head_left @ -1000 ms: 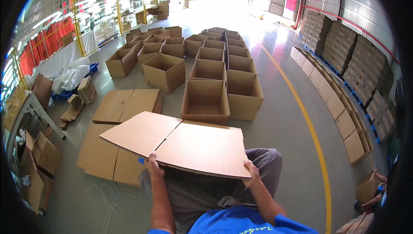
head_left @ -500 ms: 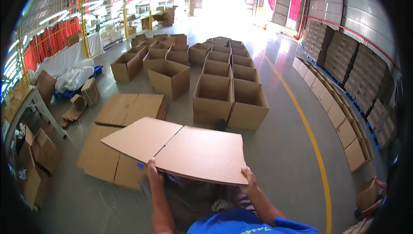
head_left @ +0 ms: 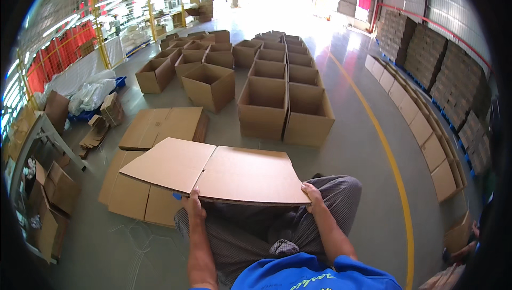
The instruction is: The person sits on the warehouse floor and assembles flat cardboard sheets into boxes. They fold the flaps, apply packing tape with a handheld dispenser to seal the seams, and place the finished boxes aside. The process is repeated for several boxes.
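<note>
A flattened cardboard box [head_left: 245,172] lies tilted across the space above my knees, its broad face up and a slot running across it. My left hand [head_left: 195,203] grips its near edge beside the slot, thumb on top. At the near right corner my right hand [head_left: 313,195] is closed on the same cardboard, with its thumb on the upper face. The fingers beneath are hidden. Just beyond and left, flat cardboard stacks [head_left: 160,128] lie on the floor, partly covered by the held piece.
Ahead stand rows of open cardboard boxes [head_left: 261,100]. A yellow floor line [head_left: 392,162] runs along the right, with a row of boxes [head_left: 421,127] and pallet stacks [head_left: 426,60] beyond. A table [head_left: 40,130] stands left. Another person's hand [head_left: 469,247] is at lower right, by a box.
The held cardboard has tilted and shifted slightly back toward me, with both hands still on it. My knees now show more fully below it. The view has shifted a little.
</note>
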A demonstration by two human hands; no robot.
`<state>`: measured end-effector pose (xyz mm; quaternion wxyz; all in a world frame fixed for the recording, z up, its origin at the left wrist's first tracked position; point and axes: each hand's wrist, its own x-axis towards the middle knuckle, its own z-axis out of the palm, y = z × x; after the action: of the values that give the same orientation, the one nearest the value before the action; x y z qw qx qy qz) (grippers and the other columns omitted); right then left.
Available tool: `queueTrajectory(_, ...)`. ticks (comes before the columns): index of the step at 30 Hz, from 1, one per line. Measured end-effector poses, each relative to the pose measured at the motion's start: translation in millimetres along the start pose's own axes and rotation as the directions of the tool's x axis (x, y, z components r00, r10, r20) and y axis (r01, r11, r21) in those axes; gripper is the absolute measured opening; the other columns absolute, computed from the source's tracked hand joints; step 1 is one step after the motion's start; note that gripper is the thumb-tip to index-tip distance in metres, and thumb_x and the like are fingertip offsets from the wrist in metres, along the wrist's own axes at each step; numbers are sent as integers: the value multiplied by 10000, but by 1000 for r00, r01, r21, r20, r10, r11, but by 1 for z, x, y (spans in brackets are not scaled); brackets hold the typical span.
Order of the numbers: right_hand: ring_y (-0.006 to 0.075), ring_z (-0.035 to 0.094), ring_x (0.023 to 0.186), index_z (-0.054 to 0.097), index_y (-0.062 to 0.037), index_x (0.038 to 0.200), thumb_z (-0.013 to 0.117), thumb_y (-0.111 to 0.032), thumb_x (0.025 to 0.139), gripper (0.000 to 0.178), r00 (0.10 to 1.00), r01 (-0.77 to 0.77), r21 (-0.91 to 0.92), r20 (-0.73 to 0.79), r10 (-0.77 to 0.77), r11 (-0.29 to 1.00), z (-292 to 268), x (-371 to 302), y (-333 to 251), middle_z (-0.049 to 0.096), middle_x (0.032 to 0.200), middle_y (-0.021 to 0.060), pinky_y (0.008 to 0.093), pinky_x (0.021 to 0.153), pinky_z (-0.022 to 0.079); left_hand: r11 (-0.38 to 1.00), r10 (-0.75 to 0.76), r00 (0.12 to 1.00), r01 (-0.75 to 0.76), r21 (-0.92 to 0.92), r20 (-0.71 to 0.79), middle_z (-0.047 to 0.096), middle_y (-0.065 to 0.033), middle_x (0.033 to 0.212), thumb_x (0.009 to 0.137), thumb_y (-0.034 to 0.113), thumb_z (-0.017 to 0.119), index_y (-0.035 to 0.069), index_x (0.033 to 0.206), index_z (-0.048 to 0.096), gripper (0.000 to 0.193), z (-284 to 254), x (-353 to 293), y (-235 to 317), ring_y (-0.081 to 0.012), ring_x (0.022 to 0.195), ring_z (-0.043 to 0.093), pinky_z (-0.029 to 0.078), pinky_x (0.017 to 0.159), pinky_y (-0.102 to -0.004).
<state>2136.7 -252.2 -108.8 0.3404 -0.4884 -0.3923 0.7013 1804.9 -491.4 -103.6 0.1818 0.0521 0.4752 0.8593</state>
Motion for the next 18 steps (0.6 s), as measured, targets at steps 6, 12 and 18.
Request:
queueTrajectory(6, 180, 634, 899, 550, -2, 1207, 549, -158, 941, 308, 998, -21, 78, -51, 25, 997, -41, -13, 36, 646, 1036, 101, 314, 803, 529, 987, -81, 996, 74, 140, 43, 542, -148, 1222, 808, 58, 615, -89, 1268, 432, 516, 14, 11, -27, -226, 1079, 537, 411, 981, -341)
queueTrajectory(12, 157, 658, 692, 614, -1, 1120, 557, -514, 932, 550, 910, -224, -350, 259, 324, 910, -67, -61, -2, 661, 931, 59, 290, 591, 569, 888, -52, 994, 0, 460, 100, 629, -142, 1091, 851, 191, 652, -86, 1172, 558, 435, 112, 1, -16, -233, 1001, 593, 440, 905, -319)
queueTrajectory(18, 163, 668, 724, 532, -6, 1259, 429, -651, 923, 735, 796, -199, -596, 364, 483, 778, -70, -65, -31, 632, 1022, 110, 264, 590, 560, 525, 35, 968, -228, 820, 247, 649, -226, 1096, 782, 540, 700, -42, 1127, 628, 680, 200, 0, -35, -318, 993, 627, 479, 833, -390)
